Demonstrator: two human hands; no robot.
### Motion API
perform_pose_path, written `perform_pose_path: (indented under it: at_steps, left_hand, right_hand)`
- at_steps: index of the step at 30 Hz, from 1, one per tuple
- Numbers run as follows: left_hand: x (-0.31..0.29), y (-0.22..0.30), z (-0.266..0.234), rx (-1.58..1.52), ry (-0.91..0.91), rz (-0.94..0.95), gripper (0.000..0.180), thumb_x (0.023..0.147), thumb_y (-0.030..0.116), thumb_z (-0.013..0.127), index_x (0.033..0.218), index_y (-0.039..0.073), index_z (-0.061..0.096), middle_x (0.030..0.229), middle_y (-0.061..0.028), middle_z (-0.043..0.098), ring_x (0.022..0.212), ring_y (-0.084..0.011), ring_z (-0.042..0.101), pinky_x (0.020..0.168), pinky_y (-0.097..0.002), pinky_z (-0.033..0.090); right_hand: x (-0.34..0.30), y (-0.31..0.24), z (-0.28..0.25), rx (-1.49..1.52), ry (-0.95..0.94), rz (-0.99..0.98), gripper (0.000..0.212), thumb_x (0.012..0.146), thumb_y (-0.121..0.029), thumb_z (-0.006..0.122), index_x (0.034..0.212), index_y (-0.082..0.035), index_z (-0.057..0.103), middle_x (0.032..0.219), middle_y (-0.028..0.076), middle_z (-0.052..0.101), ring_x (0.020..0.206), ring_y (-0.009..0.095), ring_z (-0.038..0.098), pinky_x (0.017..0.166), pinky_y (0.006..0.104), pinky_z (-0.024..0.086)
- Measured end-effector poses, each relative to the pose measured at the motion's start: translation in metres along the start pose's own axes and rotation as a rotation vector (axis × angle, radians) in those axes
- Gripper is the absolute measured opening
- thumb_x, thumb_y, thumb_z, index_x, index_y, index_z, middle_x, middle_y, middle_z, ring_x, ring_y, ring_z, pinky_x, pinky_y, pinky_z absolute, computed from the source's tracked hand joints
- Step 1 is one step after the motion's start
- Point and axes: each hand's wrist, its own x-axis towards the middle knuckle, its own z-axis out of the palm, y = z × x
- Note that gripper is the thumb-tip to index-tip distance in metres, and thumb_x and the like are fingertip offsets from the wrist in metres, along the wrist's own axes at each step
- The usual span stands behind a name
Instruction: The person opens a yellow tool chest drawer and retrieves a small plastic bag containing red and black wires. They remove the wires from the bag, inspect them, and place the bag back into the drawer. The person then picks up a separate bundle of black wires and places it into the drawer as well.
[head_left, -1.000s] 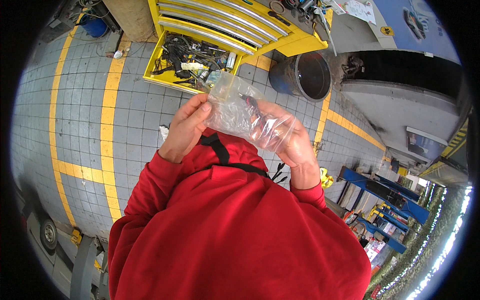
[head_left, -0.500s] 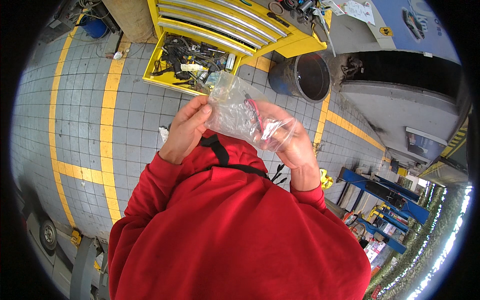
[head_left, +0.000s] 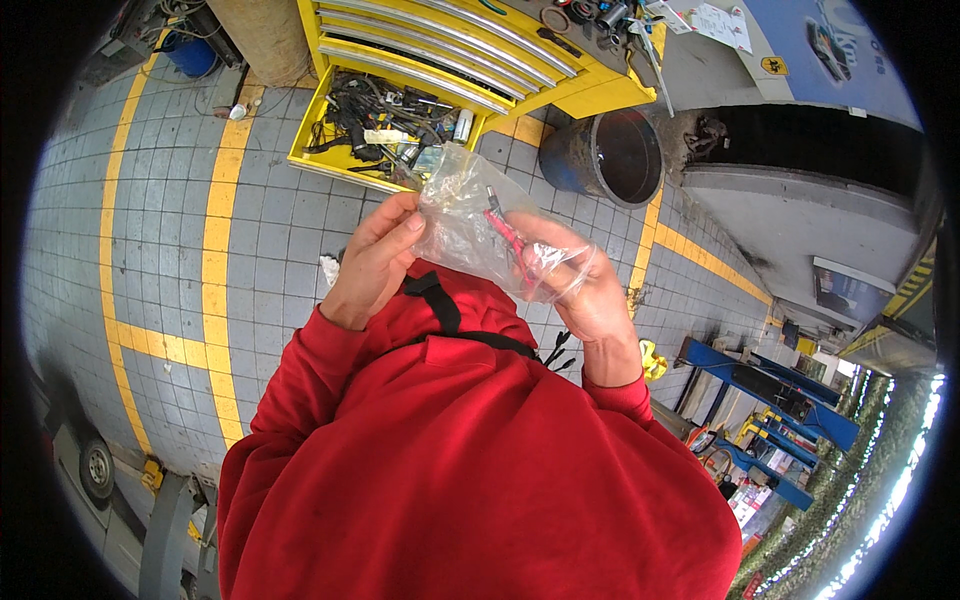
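Note:
My left hand (head_left: 378, 250) pinches the left edge of a clear plastic bag (head_left: 455, 215) between thumb and fingers. Through the plastic shows a slim red tool (head_left: 506, 232) with a dark, metallic tip pointing up and to the left; its exact kind is hard to make out. My right hand (head_left: 585, 290) is closed around the lower end of that tool. Plastic film covers its fingers, and I cannot tell for sure whether they are inside the bag or behind it. Both hands are held in front of my red sweatshirt.
Beyond the bag, a yellow tool cabinet (head_left: 430, 55) has its bottom drawer (head_left: 305, 150) pulled out, full of jumbled dark cables and parts. A dark barrel (head_left: 570, 160) stands to its right. Blue metal lift arms (head_left: 760, 385) lie at right. Grey floor tiles (head_left: 160, 230) carry yellow lines.
The red tool has shifted slightly inside the plastic, and more of its metallic tip and body shows. Both hands keep nearly the same places.

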Motion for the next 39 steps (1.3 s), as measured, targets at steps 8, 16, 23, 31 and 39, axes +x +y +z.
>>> perform_pose_path:
  at_steps: [8,16,23,31,39]
  left_hand:
    - [-0.001,0.003,0.0,0.004,0.001,-0.043,0.033,0.114,0.02,0.052,0.141,0.003,0.056,0.127,-0.0063,0.067,0.113,-0.0161,0.065,0.095,-0.0354,0.052]
    - [0.005,0.003,-0.007,-0.025,-0.03,-0.093,0.033,0.116,0.023,0.048,0.141,0.003,0.056,0.117,-0.0032,0.068,0.097,-0.0122,0.063,0.078,-0.03,0.051]
    - [0.005,0.0,-0.004,0.163,-0.01,-0.171,0.033,0.115,0.022,0.051,0.141,0.003,0.058,0.113,-0.001,0.067,0.093,-0.0089,0.062,0.079,-0.0268,0.051]
    - [0.007,-0.008,-0.002,0.4,0.079,-0.2,0.035,0.111,0.024,0.061,0.139,0.002,0.06,0.105,0.0008,0.064,0.09,-0.0074,0.062,0.081,-0.0254,0.055]
    - [0.008,-0.015,-0.01,0.184,0.044,-0.256,0.043,0.115,0.036,0.052,0.141,0.002,0.059,0.11,-0.0018,0.066,0.096,-0.0113,0.065,0.088,-0.0297,0.057]
  right_hand:
    - [0.001,-0.002,0.006,-0.091,0.039,-0.011,0.047,0.104,-0.022,0.074,0.145,-0.002,0.064,0.112,0.001,0.068,0.095,0.01,0.063,0.082,0.0267,0.053]
    - [0.002,-0.008,0.006,-0.226,-0.006,-0.025,0.04,0.106,-0.019,0.07,0.141,0.0,0.064,0.111,0.003,0.068,0.095,0.011,0.063,0.084,0.0277,0.053]
    - [0.001,-0.013,0.013,-0.434,-0.016,-0.135,0.025,0.107,-0.013,0.064,0.128,0.001,0.067,0.115,0.007,0.066,0.094,0.013,0.065,0.08,0.0289,0.054]
    - [0.003,-0.018,0.015,-0.698,0.018,-0.3,0.026,0.106,-0.006,0.062,0.131,0.001,0.068,0.134,0.012,0.065,0.096,0.017,0.067,0.072,0.0292,0.058]
    - [0.004,-0.019,0.018,-0.592,0.035,-0.109,0.029,0.108,-0.008,0.059,0.135,0.001,0.067,0.132,0.011,0.066,0.094,0.015,0.068,0.071,0.0294,0.058]
